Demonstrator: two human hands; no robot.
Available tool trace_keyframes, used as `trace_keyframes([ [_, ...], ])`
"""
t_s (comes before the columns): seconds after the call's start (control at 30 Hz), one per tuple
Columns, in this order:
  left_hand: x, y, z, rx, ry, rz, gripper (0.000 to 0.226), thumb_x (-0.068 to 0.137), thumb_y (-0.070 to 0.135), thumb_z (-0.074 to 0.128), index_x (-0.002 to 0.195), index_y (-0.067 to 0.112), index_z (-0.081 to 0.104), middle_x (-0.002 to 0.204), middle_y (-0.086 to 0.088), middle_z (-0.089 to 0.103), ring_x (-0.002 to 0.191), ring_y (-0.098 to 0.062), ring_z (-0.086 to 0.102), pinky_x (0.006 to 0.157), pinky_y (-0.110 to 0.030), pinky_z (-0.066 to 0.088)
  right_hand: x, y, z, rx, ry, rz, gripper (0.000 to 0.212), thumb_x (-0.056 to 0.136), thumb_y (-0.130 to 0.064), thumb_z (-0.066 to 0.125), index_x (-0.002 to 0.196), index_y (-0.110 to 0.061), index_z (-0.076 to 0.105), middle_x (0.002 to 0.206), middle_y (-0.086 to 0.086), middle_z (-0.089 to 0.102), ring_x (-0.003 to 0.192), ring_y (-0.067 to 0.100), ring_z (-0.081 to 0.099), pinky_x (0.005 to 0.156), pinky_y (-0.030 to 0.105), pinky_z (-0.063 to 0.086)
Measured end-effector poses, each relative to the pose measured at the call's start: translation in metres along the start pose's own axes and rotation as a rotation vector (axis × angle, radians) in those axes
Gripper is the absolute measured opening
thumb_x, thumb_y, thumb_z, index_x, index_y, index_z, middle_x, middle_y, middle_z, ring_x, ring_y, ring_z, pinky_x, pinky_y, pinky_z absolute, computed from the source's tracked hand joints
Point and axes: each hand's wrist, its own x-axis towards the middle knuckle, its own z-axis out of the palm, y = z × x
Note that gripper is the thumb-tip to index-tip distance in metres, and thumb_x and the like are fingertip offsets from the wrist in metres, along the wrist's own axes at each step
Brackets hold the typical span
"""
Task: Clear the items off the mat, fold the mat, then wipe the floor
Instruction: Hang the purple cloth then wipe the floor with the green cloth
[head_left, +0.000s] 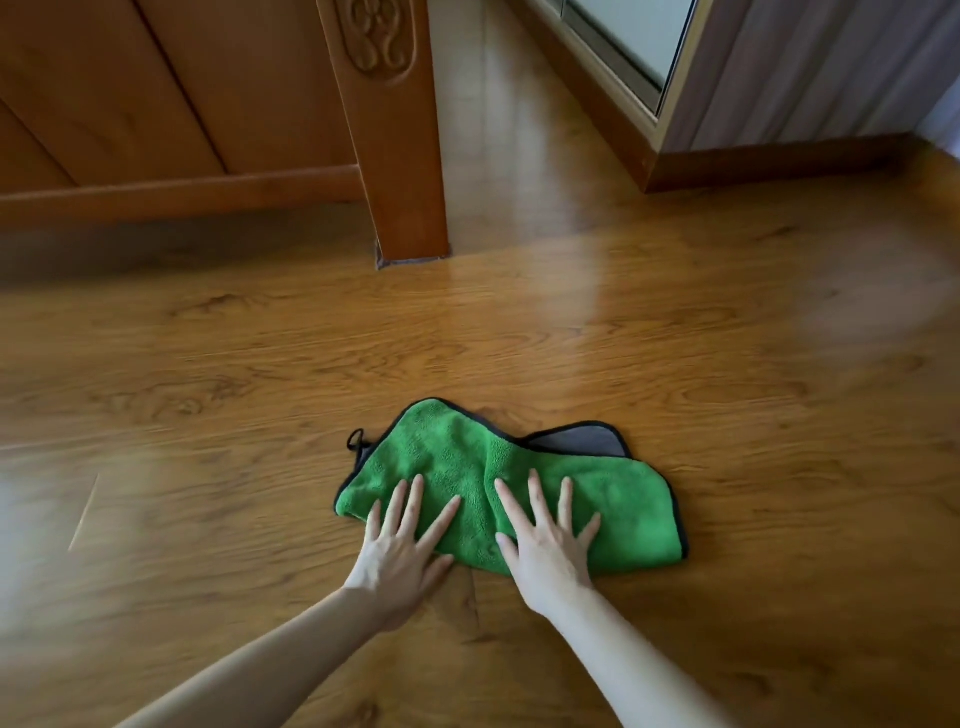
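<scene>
Floor (675, 322) of glossy wood-grain boards fills the view, bordered at the far left by a carved wooden bed frame (171, 130) whose leg (400, 171) stands on the boards, and at the far right by a cabinet base (779, 156). No mat shows here, so the wiping step appears to be the one in hand. Green cloth (467, 467), black-edged with a grey underside turned up at its far right corner, lies bunched flat on the floor just ahead of you.

To wipe well, keep your weight spread through both palms so the whole cloth stays in contact, push in long overlapping strokes along the grain, and smooth the turned-up corner before it drags. Expect the plush fabric to crease between your palms if you let them drift together.

Your left hand (400, 551) presses the near left part of the cloth, its fingers (415, 499) straight and fanned apart. Your right hand (550, 545) presses the middle, fingers likewise spread and flat; neither hand grips anything.
</scene>
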Motion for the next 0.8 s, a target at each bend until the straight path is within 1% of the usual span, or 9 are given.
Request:
trace_keyframes([
  [0.07,0.001,0.001,-0.001,0.001,0.010,-0.012,0.060,0.097,0.053,0.008,0.144,0.028,0.034,0.139,-0.021,0.045,0.124,-0.038,0.049,0.087,-0.053,0.049,-0.002,-0.005,0.006,-0.019,0.045,0.025,0.058,0.099,-0.048,0.024,0.143,-0.046,-0.013,0.158,-0.001,-0.013,0.141,0.039,-0.018,0.105,0.070,0.001],
  [0.13,-0.005,-0.004,0.000,-0.017,0.034,0.023,0.059,0.097,0.052,0.008,0.143,0.028,0.035,0.140,-0.018,0.046,0.124,-0.036,0.049,0.089,-0.050,0.049,-0.003,-0.006,0.009,-0.038,0.054,0.027,0.058,0.099,-0.047,0.023,0.143,-0.045,-0.014,0.158,-0.001,-0.012,0.141,0.039,-0.016,0.106,0.069,0.001],
  [0.2,-0.016,-0.014,0.004,-0.007,0.080,0.086,0.057,0.098,0.052,0.011,0.143,0.027,0.034,0.142,-0.016,0.044,0.129,-0.032,0.045,0.097,-0.044,0.045,-0.004,-0.006,0.006,-0.055,0.029,0.003,0.058,0.099,-0.046,0.024,0.144,-0.044,-0.014,0.158,-0.002,-0.011,0.141,0.039,-0.015,0.107,0.068,0.002],
  [0.27,-0.030,-0.025,0.009,-0.009,0.118,0.141,0.055,0.098,0.051,0.014,0.145,0.028,0.030,0.145,-0.014,0.040,0.134,-0.028,0.033,0.106,-0.039,0.031,-0.010,-0.008,0.004,-0.076,-0.001,-0.030,0.059,0.099,-0.046,0.025,0.144,-0.043,-0.013,0.158,-0.003,-0.010,0.142,0.039,-0.013,0.108,0.066,0.004],
  [0.33,-0.049,-0.035,0.016,-0.034,0.132,0.163,0.053,0.099,0.049,0.015,0.146,0.029,0.028,0.147,-0.013,0.036,0.136,-0.026,0.024,0.106,-0.036,0.020,-0.021,-0.019,0.008,-0.082,-0.007,-0.067,0.059,0.099,-0.044,0.026,0.145,-0.042,-0.012,0.158,-0.003,-0.006,0.142,0.038,-0.011,0.109,0.064,0.005],
  [0.47,-0.086,-0.060,0.021,-0.090,0.094,0.156,0.052,0.099,0.048,0.014,0.146,0.029,0.028,0.149,-0.013,0.035,0.137,-0.025,0.023,0.111,-0.034,0.012,-0.046,-0.057,0.028,-0.060,-0.001,-0.160,0.059,0.100,-0.039,0.028,0.145,-0.043,-0.010,0.159,-0.003,-0.002,0.142,0.038,-0.011,0.109,0.064,0.002],
  [0.57,-0.114,-0.087,0.024,-0.061,0.080,0.165,0.052,0.099,0.047,0.015,0.145,0.028,0.033,0.149,-0.012,0.034,0.137,-0.024,0.024,0.111,-0.032,0.009,-0.056,-0.086,0.040,-0.073,-0.020,-0.247,0.059,0.100,-0.038,0.029,0.145,-0.043,-0.010,0.159,-0.003,-0.003,0.142,0.039,-0.013,0.108,0.065,-0.001],
  [0.63,-0.132,-0.109,0.024,-0.048,0.069,0.163,0.052,0.099,0.047,0.016,0.145,0.028,0.032,0.150,-0.010,0.031,0.138,-0.023,0.023,0.111,-0.031,0.010,-0.059,-0.104,0.044,-0.071,-0.043,-0.306,0.059,0.100,-0.037,0.030,0.144,-0.045,-0.010,0.159,-0.002,-0.004,0.142,0.038,-0.014,0.108,0.065,-0.004],
  [0.8,-0.166,-0.147,0.023,-0.168,0.037,0.019,0.057,0.099,0.048,0.017,0.150,0.023,0.014,0.154,-0.002,0.024,0.141,-0.017,0.021,0.113,-0.026,0.009,-0.053,-0.145,0.050,-0.089,-0.094,-0.388,0.061,0.100,-0.039,0.029,0.142,-0.047,-0.014,0.158,-0.001,-0.008,0.141,0.037,-0.017,0.107,0.064,-0.008],
])
